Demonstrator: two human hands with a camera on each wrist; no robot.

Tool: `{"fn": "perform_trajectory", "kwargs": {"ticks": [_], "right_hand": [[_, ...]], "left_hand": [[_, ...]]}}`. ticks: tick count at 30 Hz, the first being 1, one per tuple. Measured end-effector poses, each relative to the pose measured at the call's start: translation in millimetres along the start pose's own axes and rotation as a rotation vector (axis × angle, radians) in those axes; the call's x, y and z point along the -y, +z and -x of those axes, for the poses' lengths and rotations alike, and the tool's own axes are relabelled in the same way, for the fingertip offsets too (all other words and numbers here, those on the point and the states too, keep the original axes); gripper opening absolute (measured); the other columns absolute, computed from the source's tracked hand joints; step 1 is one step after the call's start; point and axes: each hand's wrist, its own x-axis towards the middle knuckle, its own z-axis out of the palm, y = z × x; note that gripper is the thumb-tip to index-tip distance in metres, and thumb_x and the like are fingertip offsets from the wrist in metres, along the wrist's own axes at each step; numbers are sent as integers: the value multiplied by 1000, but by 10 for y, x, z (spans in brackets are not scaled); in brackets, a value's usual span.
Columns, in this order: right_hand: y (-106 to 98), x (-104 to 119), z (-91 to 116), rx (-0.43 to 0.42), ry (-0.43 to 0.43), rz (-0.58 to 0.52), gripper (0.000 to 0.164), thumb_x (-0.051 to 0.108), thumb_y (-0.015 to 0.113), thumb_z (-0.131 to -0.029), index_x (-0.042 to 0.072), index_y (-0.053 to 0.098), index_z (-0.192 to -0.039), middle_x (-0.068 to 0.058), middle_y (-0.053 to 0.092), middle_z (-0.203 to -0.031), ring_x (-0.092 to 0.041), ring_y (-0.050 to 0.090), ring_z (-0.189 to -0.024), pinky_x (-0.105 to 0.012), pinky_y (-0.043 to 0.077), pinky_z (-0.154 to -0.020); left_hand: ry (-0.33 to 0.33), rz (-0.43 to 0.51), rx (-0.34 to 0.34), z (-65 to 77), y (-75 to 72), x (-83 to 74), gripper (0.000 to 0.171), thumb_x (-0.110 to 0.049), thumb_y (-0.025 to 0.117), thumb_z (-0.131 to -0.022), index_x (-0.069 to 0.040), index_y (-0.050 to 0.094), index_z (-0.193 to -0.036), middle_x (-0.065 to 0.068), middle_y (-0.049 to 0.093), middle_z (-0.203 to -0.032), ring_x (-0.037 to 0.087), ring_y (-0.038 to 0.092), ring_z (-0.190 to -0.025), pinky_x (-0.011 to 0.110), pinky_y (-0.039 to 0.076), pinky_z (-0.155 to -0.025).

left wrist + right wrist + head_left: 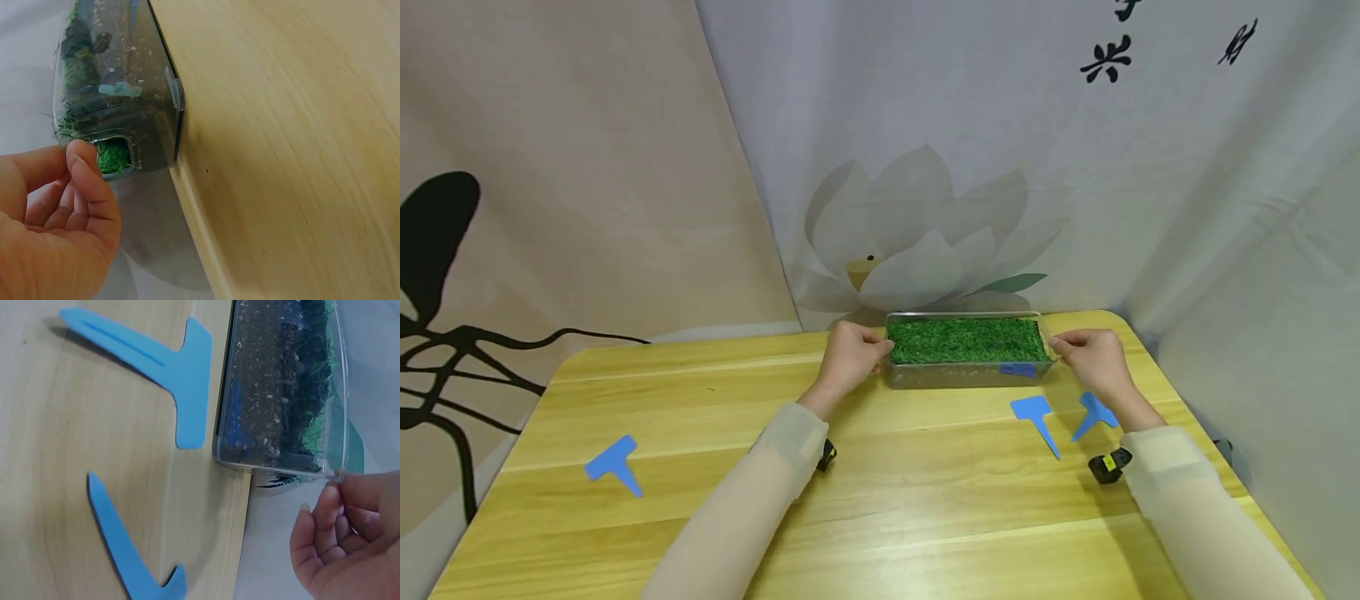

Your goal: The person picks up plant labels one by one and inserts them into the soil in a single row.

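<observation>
A clear plastic box (pixel 940 377) stands at the far side of the wooden table, with dark soil (pixel 259 381) inside and a green grass mat (pixel 966 340) on top. At its left end my left hand (pixel 847 357) pinches the upper edge between thumb and forefinger, beside a small cutout with green blades showing. My right hand (pixel 1096 360) pinches the rim at the right end, thumb against forefinger. Just in front of the box's right part lie two blue T-shaped plant labels, one (pixel 1033 417) nearer the box and another (pixel 1093 413) under my right wrist.
Another blue T-shaped label (pixel 615 465) lies on the left of the table (pixel 925 500). Behind the table hangs a pale curtain (pixel 962 108) printed with a lotus. Small black cameras (pixel 1108 465) sit at the wrists.
</observation>
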Motion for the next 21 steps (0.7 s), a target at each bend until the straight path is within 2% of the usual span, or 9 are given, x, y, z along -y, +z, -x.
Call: {"fn": "perform_trajectory", "kwargs": {"ticks": [4, 6, 16, 21], "right_hand": [[-11, 3, -8, 11, 2, -14, 38, 23, 59, -109, -9, 69, -128, -30, 69, -123, -43, 69, -107, -53, 58, -86], [-12, 2, -15, 19, 4, -18, 38, 22, 59, -110, -9, 68, -128, -30, 69, -123, -43, 69, -107, -56, 57, -88], [58, 64, 2, 30, 4, -23, 36, 20, 59, -110, -10, 69, -126, -30, 69, -121, -44, 70, -105, -55, 58, -88], [95, 91, 7, 24, 14, 10, 34, 20, 60, -109, -9, 70, -124, -29, 70, -119, -42, 71, -103, -48, 59, -81]], "left_hand": [[-5, -5, 4, -37, 7, 17, 15, -7, 76, -96, 0, 81, -84, 16, 75, -77, 43, 72, -69, 23, 40, -46], [-16, -9, 6, -55, 9, 26, 14, -8, 77, -96, 0, 81, -85, 15, 75, -77, 42, 72, -68, 23, 41, -46], [-42, -48, -8, -15, -78, 43, 13, -9, 76, -96, -1, 81, -86, 10, 75, -76, 41, 72, -68, 22, 42, -47], [-37, -53, -12, 26, -105, 64, 15, -9, 76, -96, -1, 81, -84, 9, 73, -73, 41, 72, -68, 23, 42, -47]]}}
